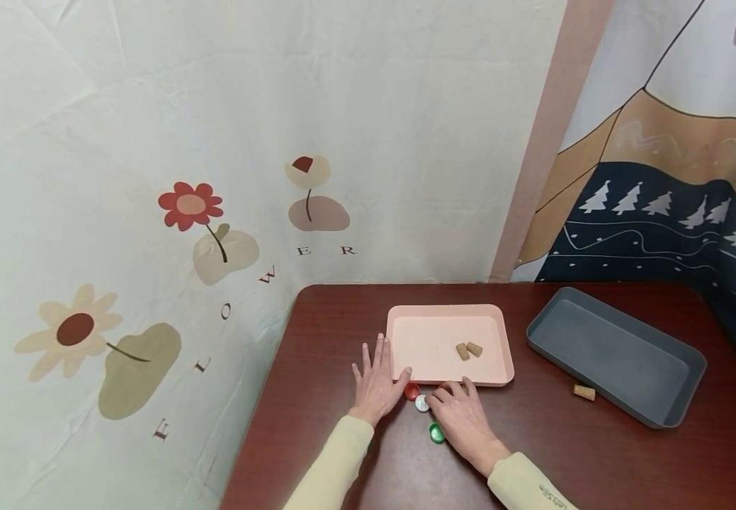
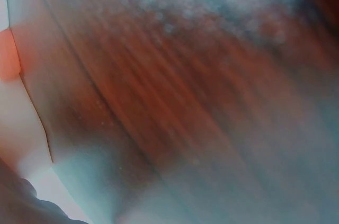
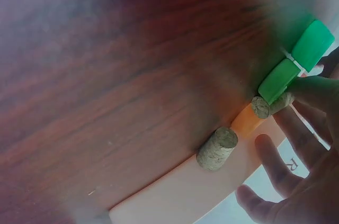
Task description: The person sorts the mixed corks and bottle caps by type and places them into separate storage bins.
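My left hand (image 1: 377, 388) lies with fingers spread at the near left corner of the pink tray (image 1: 450, 312), its thumb beside a red bottle cap (image 1: 412, 392). Just right of that, my right hand (image 1: 463, 421) reaches down with bent fingers near a white cap (image 1: 422, 403) and a green cap (image 1: 436, 433). In the right wrist view a cork (image 3: 260, 107) sits between its thumb and a finger, seemingly pinched, close to a green cap (image 3: 278, 81) and an orange cap (image 3: 248, 122). Another cork (image 3: 217, 149) stands apart from the fingers.
Two cork pieces (image 1: 463, 352) lie inside the pink tray. At the right is a dark grey tray (image 1: 616, 350), angled on the brown table (image 1: 533, 460), with a single cork (image 1: 584, 392) by its near side. Printed cloth hangs behind the table.
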Available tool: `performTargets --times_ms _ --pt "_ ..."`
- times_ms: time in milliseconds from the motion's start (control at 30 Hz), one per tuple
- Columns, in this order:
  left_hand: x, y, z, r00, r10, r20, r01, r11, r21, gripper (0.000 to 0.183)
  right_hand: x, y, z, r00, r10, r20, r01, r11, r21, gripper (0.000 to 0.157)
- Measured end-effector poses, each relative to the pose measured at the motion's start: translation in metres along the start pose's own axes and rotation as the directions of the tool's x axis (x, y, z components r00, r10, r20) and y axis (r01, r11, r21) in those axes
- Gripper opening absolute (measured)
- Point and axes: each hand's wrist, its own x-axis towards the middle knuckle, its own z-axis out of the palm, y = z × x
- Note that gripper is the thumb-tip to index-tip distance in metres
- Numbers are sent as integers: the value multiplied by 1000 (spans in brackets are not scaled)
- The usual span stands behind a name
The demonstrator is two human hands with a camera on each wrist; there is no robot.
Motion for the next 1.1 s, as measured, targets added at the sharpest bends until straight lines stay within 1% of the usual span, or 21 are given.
performTargets --times_ms 167,300,433,567,667,900,1100 --pt "0 -1 0 1000 2 -4 -2 1000 -2 87 -2 0 -1 1000 -10 -18 11 1000 26 16" --pt "1 -1 1 1000 -2 -1 2 1000 -6 87 -4 1 -4 998 -25 -62 29 997 69 17" --pt "1 -1 0 1000 0 -4 0 1000 -6 87 -6 3 -13 994 -22 -111 33 995 99 15" --pt "1 -1 0 1000 6 -14 -6 1000 -5 87 -6 7 -23 988 -14 -155 31 993 113 17" --pt "1 -1 0 1000 5 -8 -5 1000 -2 87 -7 12 -31 982 -4 -191 27 992 120 17" --pt "2 -3 0 1000 3 -1 -3 1000 -6 88 -5 27 -44 966 45 -254 -17 994 112 18" --pt "2 -2 0 1000 7 2 -7 1000 1 88 -4 43 -51 945 126 -302 -88 987 134 22"
